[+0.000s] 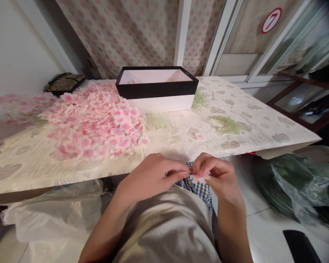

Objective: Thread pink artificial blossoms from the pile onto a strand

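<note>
My left hand [153,175] and my right hand [218,175] meet just below the table's near edge, over my lap. Between their fingertips they pinch one small pink-and-white fabric petal [199,177]. Whether the left fingers also hold a second small piece is too hidden to tell. A large heap of pink fabric petals [93,124] lies on the table to the upper left of my hands. Behind it stands an open box [156,89] with a black rim and white walls.
The table [235,109] wears a pale leaf-print covering with small green piles [226,125] on it. A dark patterned pouch [64,83] sits at the back left. Clear plastic bags [298,182] with green material lie on the floor at right, and white plastic [57,215] at left.
</note>
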Demonstrator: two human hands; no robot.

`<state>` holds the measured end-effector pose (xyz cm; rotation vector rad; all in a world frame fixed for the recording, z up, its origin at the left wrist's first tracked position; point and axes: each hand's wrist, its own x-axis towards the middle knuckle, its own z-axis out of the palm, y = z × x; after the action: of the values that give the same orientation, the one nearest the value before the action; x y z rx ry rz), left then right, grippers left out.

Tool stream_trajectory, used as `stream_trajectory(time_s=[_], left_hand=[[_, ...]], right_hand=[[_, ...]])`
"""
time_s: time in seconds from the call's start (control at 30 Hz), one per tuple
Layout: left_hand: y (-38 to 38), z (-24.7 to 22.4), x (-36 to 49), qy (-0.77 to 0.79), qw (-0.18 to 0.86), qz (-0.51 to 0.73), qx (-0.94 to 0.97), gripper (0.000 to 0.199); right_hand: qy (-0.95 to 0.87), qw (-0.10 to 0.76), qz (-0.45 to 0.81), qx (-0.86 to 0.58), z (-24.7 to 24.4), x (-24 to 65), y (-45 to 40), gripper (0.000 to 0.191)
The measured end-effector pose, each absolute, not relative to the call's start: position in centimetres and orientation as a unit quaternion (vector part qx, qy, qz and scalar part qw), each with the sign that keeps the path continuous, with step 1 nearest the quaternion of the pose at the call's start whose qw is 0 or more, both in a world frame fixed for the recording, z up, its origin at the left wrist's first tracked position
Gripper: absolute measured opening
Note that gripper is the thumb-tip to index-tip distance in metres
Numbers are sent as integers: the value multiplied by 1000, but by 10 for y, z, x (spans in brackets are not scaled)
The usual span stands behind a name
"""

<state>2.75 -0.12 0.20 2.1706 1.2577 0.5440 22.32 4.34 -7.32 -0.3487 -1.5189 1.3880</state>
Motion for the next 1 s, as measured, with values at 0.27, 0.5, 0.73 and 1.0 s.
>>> stream_trajectory(time_s=[0.27, 0.5, 0.73, 1.0], left_hand=[[-4, 4, 30, 440, 257, 149, 847, 26], [-3, 0, 29, 433, 255, 101, 859, 24], [-5, -1, 29, 414, 274, 69, 865, 24], [-8, -6, 33, 407, 313, 89, 853, 25]], right_hand=[[-665, 430, 596, -135, -68, 223, 45, 8], [-705, 379, 588, -122, -69, 227, 46, 7], [-761, 318, 554, -113, -64, 229, 46, 14], [-796, 276, 525, -121, -56, 231, 43, 17]])
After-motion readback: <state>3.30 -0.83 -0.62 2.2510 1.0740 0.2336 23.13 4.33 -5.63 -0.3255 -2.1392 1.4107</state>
